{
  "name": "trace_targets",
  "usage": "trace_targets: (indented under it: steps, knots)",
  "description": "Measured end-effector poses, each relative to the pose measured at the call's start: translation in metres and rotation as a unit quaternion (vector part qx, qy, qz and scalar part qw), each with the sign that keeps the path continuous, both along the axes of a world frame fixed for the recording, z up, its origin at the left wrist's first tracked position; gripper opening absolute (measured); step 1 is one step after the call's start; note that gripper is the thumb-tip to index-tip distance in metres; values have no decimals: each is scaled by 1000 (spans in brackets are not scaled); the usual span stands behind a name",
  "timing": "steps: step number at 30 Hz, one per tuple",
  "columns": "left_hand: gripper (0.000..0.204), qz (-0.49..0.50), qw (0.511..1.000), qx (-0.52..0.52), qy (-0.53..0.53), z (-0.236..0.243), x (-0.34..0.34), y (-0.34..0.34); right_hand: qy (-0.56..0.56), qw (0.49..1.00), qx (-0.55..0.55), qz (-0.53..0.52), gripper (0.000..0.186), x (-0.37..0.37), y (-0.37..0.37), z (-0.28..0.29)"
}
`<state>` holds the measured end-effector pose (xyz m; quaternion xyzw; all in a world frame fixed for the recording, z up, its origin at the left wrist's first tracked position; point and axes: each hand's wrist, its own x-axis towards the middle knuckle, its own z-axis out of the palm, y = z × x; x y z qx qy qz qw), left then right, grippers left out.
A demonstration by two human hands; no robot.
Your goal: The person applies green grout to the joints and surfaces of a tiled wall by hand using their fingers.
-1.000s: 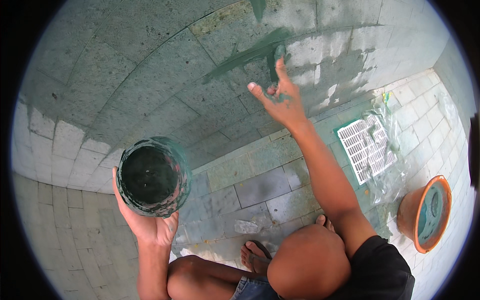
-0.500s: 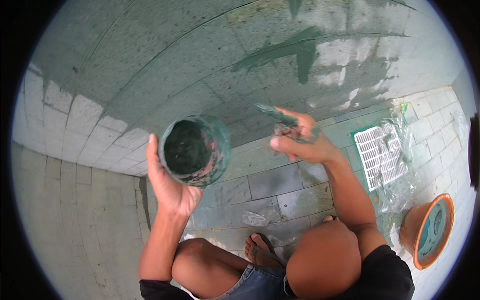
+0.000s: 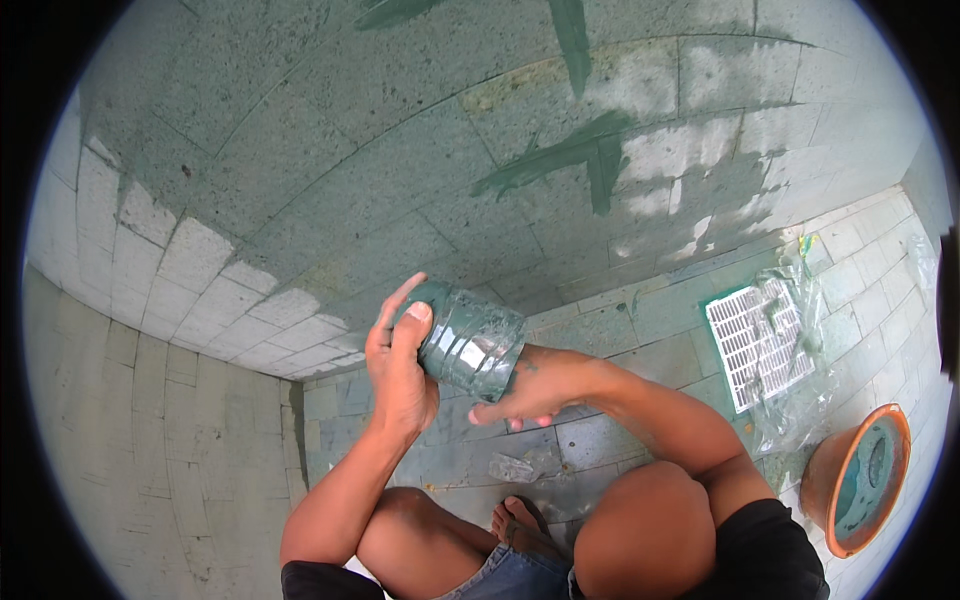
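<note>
My left hand (image 3: 398, 372) grips a round clear plastic container (image 3: 472, 340) smeared with green paint. The container lies tilted on its side, its mouth turned to the right. My right hand (image 3: 535, 392) is pressed against that mouth from below and the right, with its fingertips showing under the container. Whatever the right hand holds is hidden by the container. Both hands are in front of my knees, above the tiled floor.
Green paint strokes (image 3: 590, 150) mark the grey stone wall ahead. A white drain grate (image 3: 760, 340) lies in the floor at right, partly under a clear plastic sheet (image 3: 800, 410). An orange pot (image 3: 858, 480) with green paint inside stands at far right. A plastic scrap (image 3: 520, 465) lies by my foot.
My right hand came down from the wall, carrying a green brush, and reached the container's mouth. My left hand moved the container right and tipped it on its side.
</note>
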<state>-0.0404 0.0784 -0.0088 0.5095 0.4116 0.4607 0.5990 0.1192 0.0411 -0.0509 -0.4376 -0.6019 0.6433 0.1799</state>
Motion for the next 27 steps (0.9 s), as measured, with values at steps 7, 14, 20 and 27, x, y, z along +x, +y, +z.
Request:
trace_targets:
  steps: [7, 14, 20, 27]
  knots:
    - [49, 7, 998, -36, -46, -3, 4, 2, 64, 997, -39, 18, 53, -3, 0, -19]
    - [49, 16, 990, -99, -100, -4, 11, 6, 112, 991, -7, -75, 60, 5, -32, 21]
    - [43, -4, 974, -154, -164, -13, 16, 15, 155, 985, -26, -69, 88, 14, -33, 18]
    - [48, -10, 979, -101, -176, -16, 21, 15, 240, 961, -97, -101, 88, 18, -41, 25]
